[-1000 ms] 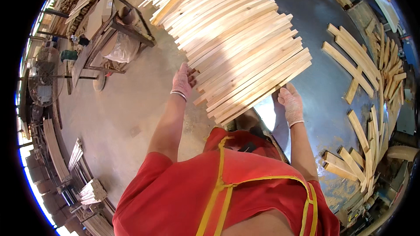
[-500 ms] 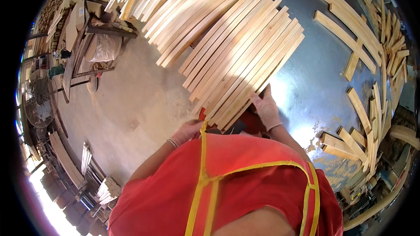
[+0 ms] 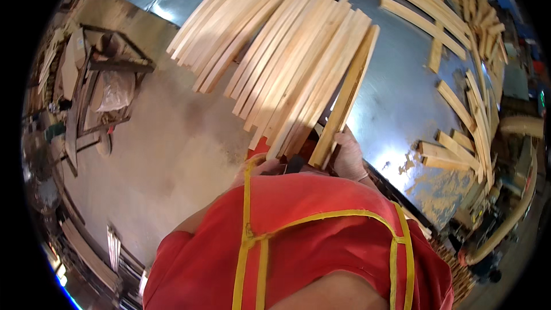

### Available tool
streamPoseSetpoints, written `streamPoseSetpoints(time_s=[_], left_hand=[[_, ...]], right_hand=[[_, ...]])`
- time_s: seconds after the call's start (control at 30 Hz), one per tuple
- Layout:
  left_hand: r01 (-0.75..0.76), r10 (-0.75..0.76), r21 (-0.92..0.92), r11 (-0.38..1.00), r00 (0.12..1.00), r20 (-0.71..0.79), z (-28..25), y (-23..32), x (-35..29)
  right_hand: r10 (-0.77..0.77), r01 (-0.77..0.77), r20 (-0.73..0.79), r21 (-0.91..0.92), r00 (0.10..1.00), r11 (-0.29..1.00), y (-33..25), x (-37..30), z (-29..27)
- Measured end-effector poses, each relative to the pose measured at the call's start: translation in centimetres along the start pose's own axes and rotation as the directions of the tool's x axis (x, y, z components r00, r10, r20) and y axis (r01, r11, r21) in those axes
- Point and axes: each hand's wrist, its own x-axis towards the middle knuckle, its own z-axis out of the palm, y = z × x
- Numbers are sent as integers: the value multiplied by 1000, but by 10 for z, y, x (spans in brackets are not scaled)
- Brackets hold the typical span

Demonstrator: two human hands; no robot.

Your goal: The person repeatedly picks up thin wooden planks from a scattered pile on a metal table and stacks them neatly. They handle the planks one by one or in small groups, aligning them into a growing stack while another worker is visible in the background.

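Observation:
A row of pale wooden slats (image 3: 287, 74) lies side by side, their near ends close to my body. At its right edge one wooden slat (image 3: 346, 100) stands apart, tilted on its edge, with a gap between it and the row. My right hand (image 3: 349, 156), in a light glove, is closed on the near part of this slat. By the near ends of the row, low and left, is my left hand (image 3: 265, 166), partly covered by the apron; its fingers are mostly hidden. A small dark object (image 3: 294, 163) shows between the hands, too little of it to name.
More wooden pieces (image 3: 427, 20) lie on the grey metal table (image 3: 396, 97) at the right, with short blocks (image 3: 445, 155) nearer me. A dark-framed stand (image 3: 120, 64) with a plastic bag (image 3: 117, 93) is at the left. A ribbed hose (image 3: 519, 218) curves at the right.
The rightmost slat has come away from the row and tipped up in my right hand. My left hand has moved right, toward the slat ends. The whole view has shifted.

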Motion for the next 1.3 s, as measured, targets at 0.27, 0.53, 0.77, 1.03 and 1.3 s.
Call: streamPoseSetpoints(time_s=[0.27,0.53,0.77,1.03,1.3], left_hand=[[-435,316,295,851,872,375,53,114,4],[-349,333,-85,933,753,568,-25,157,-1],[-507,504,676,535,833,226,-69,174,43],[-195,716,976,-96,668,204,31,176,91],[-45,915,993,110,394,-84,-79,244,106]], right_hand=[[-206,206,-49,-1,977,979,-51,-53,40],[-541,-66,-180,-972,821,224,-180,-53,-41],[-367,64,752,-475,547,-878,-258,47,39],[-432,339,755,-625,494,-703,-194,162,112],[-643,-161,299,-815,705,-556,-380,214,-89]])
